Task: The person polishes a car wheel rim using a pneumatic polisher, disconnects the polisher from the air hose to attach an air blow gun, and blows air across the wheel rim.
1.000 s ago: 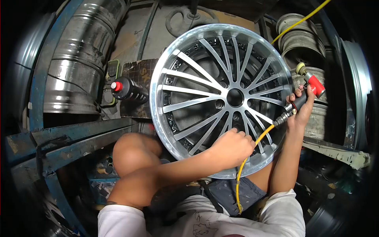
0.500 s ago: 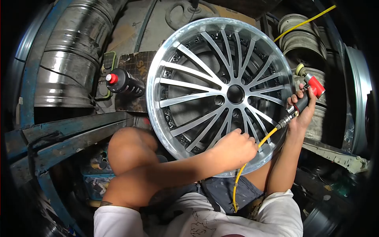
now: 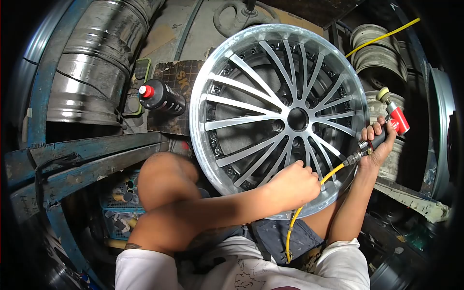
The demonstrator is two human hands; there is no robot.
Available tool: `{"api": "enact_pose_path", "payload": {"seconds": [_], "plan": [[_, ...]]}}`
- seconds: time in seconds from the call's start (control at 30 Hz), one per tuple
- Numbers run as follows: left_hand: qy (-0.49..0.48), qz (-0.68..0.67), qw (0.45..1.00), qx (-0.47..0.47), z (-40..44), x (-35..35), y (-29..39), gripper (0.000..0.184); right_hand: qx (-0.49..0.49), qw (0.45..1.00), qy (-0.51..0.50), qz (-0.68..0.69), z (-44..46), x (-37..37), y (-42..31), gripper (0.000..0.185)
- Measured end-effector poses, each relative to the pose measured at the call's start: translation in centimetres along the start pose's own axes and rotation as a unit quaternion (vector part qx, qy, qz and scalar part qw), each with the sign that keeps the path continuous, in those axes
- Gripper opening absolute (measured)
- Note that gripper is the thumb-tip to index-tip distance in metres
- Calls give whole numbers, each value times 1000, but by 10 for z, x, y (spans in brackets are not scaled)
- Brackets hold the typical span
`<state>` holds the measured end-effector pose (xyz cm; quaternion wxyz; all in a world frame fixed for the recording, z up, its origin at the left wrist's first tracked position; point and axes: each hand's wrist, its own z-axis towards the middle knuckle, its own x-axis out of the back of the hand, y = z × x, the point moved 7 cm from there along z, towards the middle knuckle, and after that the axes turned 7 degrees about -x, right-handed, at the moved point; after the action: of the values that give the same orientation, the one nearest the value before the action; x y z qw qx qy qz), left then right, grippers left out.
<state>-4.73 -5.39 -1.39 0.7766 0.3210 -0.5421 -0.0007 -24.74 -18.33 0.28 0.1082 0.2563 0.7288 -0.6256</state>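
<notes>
My right hand is wrapped round the black grip of a red air polisher, with a small yellowish pad at its head. It is held up at the right edge of a multi-spoke alloy wheel rim. A yellow air hose runs from the tool's metal coupling to my left hand. That hand is closed in a fist on the hose, over the rim's lower spokes. Below the fist the hose hangs past my shorts. The rim leans face up before my knees, and its polished lip shows whitish smears.
A black bottle with a red cap stands on a patterned box left of the rim. Large metal barrels lie farther left, beside blue metal beams. Stacked wheels are at the right. A blue basket holds small pieces.
The view has shifted slightly, so the rim, bottle and tool appear a little farther right and lower. Both hands keep their grips.
</notes>
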Motion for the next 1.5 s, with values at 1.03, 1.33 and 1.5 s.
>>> {"api": "enact_pose_path", "payload": {"seconds": [1.03,1.33,1.5], "plan": [[21,-34,999,-7,-4,-8,6,16,44,998,-29,-20,0,2,-15,52],[-56,-317,947,-13,-5,-16,27,42,-117,949,-183,230,7,3,-15,55],[-86,-195,975,-67,-5,-32,33,19,-146,946,-174,232,11,5,-12,55]]}}
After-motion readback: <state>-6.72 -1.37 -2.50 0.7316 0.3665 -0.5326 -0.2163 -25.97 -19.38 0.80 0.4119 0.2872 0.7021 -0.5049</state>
